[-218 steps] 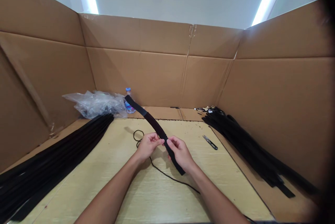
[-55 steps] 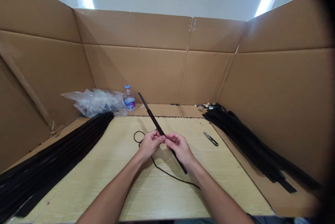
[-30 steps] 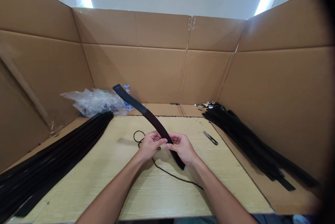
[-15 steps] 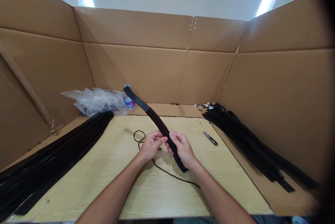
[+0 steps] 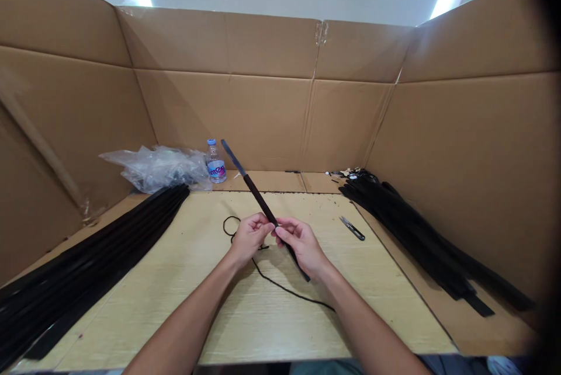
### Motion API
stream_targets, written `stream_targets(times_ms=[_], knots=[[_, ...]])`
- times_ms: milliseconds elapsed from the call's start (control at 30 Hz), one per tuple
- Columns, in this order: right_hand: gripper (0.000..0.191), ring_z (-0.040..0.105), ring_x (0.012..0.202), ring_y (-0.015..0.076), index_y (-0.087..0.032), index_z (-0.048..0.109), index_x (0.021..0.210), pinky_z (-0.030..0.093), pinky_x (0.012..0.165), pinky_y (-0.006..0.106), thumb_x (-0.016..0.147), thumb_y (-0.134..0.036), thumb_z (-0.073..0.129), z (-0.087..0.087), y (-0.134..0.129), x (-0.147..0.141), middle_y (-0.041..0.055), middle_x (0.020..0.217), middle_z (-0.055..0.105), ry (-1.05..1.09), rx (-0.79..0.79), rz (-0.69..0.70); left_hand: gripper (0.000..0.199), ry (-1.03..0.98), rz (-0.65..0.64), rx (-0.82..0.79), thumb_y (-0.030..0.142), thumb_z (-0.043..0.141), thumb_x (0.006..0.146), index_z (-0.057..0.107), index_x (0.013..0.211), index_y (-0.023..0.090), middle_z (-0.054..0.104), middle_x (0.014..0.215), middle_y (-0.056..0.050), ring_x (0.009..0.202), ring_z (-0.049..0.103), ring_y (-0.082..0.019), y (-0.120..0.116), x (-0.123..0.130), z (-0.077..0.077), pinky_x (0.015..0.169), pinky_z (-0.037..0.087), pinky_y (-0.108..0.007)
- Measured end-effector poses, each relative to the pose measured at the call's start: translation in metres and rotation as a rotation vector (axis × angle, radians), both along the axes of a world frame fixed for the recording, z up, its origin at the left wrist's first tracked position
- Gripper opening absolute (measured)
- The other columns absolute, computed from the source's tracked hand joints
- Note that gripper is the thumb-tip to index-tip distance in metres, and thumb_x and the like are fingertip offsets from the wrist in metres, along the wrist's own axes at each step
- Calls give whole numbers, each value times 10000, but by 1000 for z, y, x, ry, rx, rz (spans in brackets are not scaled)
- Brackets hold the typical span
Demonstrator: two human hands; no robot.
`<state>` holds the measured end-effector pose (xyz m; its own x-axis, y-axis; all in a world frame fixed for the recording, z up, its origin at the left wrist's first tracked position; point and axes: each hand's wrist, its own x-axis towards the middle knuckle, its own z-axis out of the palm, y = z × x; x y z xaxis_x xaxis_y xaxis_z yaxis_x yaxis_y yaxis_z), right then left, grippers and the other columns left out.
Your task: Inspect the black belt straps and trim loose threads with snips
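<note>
Both hands pinch one dark, flat strip [image 5: 258, 197] near its middle, above the table. It is seen nearly edge-on, slanting from a bare grey-black upper end down to a black lower end. My left hand [image 5: 251, 237] grips it from the left with thumb and fingers. My right hand [image 5: 301, 242] closes on it from the right, the thumbs almost touching. A black cord [image 5: 289, 291] lies on the table beneath, looped at the left and running under my right forearm. Whether the cord touches the strip is hidden by the hands.
Long black strips [image 5: 109, 252] lie bundled on the left; another black bundle [image 5: 407, 229] lies on the right. Thread snips [image 5: 353, 228] rest on the table's right part. A clear plastic bag [image 5: 162, 167] and a water bottle [image 5: 216, 166] stand at the back, before cardboard walls [image 5: 263, 118].
The strip has turned about its length, from showing its broad face to nearly edge-on, and its upper end has swung right. Both hands keep their grip.
</note>
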<state>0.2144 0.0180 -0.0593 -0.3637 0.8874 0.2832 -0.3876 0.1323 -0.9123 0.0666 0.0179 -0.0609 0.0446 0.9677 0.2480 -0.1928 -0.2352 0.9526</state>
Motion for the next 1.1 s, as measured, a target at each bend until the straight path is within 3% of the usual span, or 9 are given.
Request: stream_targets(times_ms=[200,300,400,500,667,900,1100], knots=[[305,562,609,105,-117,674,862,511,553,239,645,-300,785,2,-1,4,45,797,655,-88,18,63,390,20,-50,-24,436,776,615,606,740,108,504,534,44,419,326,-19,1,-3,-2,417,195,-158],[357,536,582,107,-136,612,809,519,465,234,564,-275,832,3,-2,7,-2,721,598,-115,19,12,365,44,-70,-20,421,769,634,637,739,98,559,597,12,465,381,-29,-3,-1,1,442,242,-160],[425,501,544,93,-162,502,727,523,431,241,518,-267,857,4,-2,8,-43,679,535,-100,20,-34,344,70,-69,0,419,763,651,621,675,106,513,536,33,460,369,-31,-7,1,5,453,255,-163],[444,537,531,95,-180,430,732,481,429,212,591,-316,827,5,-3,9,-44,694,554,-87,62,-12,333,70,-82,19,429,735,686,621,690,117,487,496,42,446,384,-41,-8,3,5,461,276,-169],[350,551,480,87,-169,436,748,399,447,192,814,-453,630,9,-5,9,-9,662,600,-97,108,26,310,36,-85,44,425,695,727,618,730,125,589,614,-5,524,517,-82,-7,3,1,510,354,-183],[372,460,404,75,-174,428,707,317,400,188,839,-483,588,5,-4,4,-3,588,600,-91,65,-58,311,100,-45,48,429,668,753,623,720,123,620,585,-20,487,477,-72,-7,7,1,470,310,-175],[371,541,513,106,-172,485,741,401,478,207,801,-515,613,6,-1,4,22,692,642,-18,-17,-14,345,17,28,43,421,700,727,519,618,148,540,495,40,393,388,-33,-8,9,7,430,269,-158]])
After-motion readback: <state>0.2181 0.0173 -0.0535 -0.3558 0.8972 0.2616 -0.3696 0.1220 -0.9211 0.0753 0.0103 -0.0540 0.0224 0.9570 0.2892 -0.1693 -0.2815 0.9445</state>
